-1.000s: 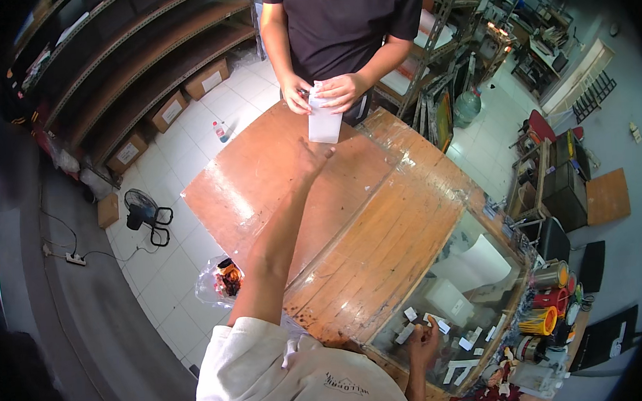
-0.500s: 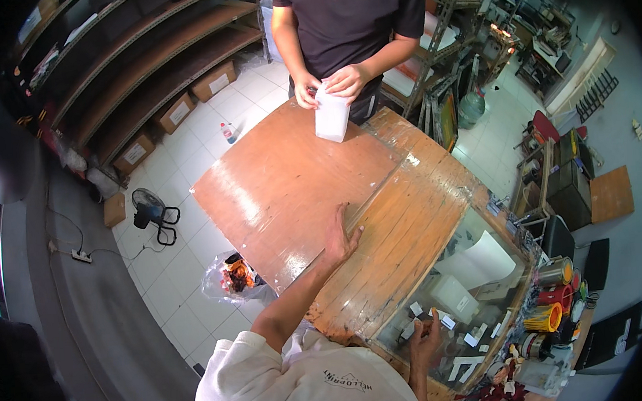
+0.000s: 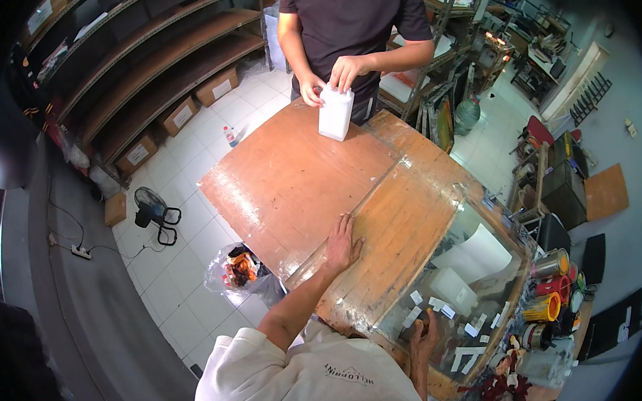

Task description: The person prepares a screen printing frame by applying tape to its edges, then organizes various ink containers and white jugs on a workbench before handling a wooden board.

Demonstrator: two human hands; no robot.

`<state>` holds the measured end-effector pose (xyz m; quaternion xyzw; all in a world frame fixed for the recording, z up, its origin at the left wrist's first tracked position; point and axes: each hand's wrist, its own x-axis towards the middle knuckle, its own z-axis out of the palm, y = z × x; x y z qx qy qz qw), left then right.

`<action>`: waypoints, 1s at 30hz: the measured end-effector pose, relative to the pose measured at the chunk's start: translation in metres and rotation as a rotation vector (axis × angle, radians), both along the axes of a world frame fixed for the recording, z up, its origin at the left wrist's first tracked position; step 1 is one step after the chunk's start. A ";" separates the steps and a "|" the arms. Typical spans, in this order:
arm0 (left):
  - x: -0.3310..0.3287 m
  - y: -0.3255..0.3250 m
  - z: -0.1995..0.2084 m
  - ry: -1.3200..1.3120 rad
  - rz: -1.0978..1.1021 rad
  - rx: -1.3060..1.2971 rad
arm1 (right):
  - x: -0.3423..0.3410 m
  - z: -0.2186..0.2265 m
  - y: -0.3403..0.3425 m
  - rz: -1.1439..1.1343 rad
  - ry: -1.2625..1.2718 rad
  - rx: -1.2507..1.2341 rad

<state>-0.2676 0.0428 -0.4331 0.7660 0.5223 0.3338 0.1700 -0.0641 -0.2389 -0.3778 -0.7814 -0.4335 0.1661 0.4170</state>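
Head view: brown wooden table (image 3: 283,188), see-through plastic bag (image 3: 212,277) of orange-and-dark scraps (image 3: 243,267) beside it. White boxy plastic container (image 3: 336,116) sits on top, co-worker's hands (image 3: 350,72) gripping it, probably for steadiness.

"Contents, anyone?"

"Can't tell. Left hand (image 3: 345,250) is flat, open, maybe bracing; right hand (image 3: 423,339) half-curled near small white labels (image 3: 412,317), grip unclear."

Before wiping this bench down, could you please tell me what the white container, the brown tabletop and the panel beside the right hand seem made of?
White container: probably plastic, satin, from its smooth, even walls.
Brown tabletop: perhaps wooden board, glossy, with bright reflections.
Panel: possibly glass or clear plastic, shiny, with dark see-through areas.
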 end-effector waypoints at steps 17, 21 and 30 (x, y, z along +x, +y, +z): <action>0.002 -0.013 -0.004 0.112 0.007 -0.046 | 0.019 -0.068 -0.021 -0.100 0.172 0.026; 0.001 -0.014 -0.005 0.108 0.018 -0.033 | 0.018 -0.062 -0.015 -0.133 0.301 -0.018; 0.001 -0.016 -0.007 0.147 0.015 -0.057 | 0.029 -0.085 -0.017 -0.168 0.278 0.009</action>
